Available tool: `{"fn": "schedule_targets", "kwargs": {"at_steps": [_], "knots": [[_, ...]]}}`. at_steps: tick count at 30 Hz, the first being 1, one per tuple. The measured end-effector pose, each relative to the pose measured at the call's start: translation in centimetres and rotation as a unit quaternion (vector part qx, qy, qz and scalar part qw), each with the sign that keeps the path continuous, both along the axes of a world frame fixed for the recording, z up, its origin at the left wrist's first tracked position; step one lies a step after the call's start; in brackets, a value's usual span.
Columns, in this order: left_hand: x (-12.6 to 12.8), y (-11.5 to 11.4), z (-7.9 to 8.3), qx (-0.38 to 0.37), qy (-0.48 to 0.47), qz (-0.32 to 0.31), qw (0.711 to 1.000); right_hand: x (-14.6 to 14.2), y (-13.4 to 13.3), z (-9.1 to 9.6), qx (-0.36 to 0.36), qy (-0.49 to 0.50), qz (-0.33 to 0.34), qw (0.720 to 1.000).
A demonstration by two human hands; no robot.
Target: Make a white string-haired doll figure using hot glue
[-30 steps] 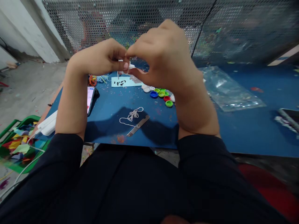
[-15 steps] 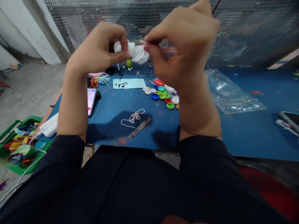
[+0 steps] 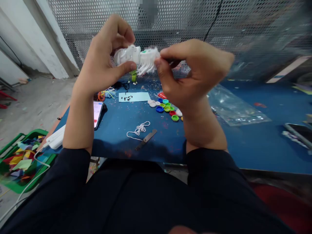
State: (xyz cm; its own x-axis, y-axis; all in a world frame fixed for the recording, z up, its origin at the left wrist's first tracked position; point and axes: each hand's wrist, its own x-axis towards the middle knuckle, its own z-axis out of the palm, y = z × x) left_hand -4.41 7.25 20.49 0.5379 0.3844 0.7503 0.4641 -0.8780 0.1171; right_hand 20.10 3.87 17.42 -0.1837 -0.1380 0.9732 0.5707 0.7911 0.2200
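Observation:
Held up above the table is a small white craft piece (image 3: 128, 54), with a smooth cap-like body and a fringed white end (image 3: 148, 61) of cord strands. My left hand (image 3: 102, 60) is closed around the smooth body, thumb below and fingers above. At the other side, my right hand (image 3: 192, 66) pinches the fringed end between thumb and forefinger. A small green patch shows on top of the fringe. On the table below lie a loose white cord (image 3: 140, 128) and a flat metal folding knife (image 3: 147, 139), the cord's end touching the knife.
Colourful bottle caps (image 3: 167, 109) lie right of a pale blue card (image 3: 136, 97) bearing small black bits. A phone (image 3: 97, 113) and coloured strings (image 3: 107, 92) sit left. A plastic bag (image 3: 239, 105) is at right. A green basket (image 3: 36, 131) of scraps stands on the floor.
My right hand has come lower, and the white piece is turned so its strands hang down and the green patch shows. My left hand's upper fingers have lifted a little.

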Motion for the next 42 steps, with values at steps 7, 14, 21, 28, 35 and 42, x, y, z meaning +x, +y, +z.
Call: {"fn": "schedule_targets", "kwargs": {"at_steps": [7, 14, 21, 28, 35, 42], "knots": [[0.4, -0.3, 0.5, 0.043, -0.053, -0.096, 0.993, 0.3, -0.4, -0.1, -0.006, -0.020, -0.024, 1.000], [0.3, -0.7, 0.5, 0.045, -0.045, -0.065, 0.996, 0.3, -0.8, 0.0, -0.070, -0.045, -0.061, 0.995], [0.5, -0.1, 0.1, 0.115, -0.038, -0.032, 0.992, 0.1, -0.9, -0.4, -0.095, -0.018, -0.058, 0.994], [0.6, -0.9, 0.4, 0.140, -0.027, -0.020, 0.990, 0.1, -1.0, -0.3, -0.170, -0.007, -0.096, 0.981], [0.7, -0.9, 0.5, 0.134, -0.060, -0.043, 0.988, 0.2, -0.4, -0.8, -0.141, 0.009, -0.059, 0.988], [0.9, -2.1, 0.6, 0.071, -0.073, -0.052, 0.993, 0.3, -0.3, -0.8, -0.105, 0.001, -0.052, 0.993]]}}
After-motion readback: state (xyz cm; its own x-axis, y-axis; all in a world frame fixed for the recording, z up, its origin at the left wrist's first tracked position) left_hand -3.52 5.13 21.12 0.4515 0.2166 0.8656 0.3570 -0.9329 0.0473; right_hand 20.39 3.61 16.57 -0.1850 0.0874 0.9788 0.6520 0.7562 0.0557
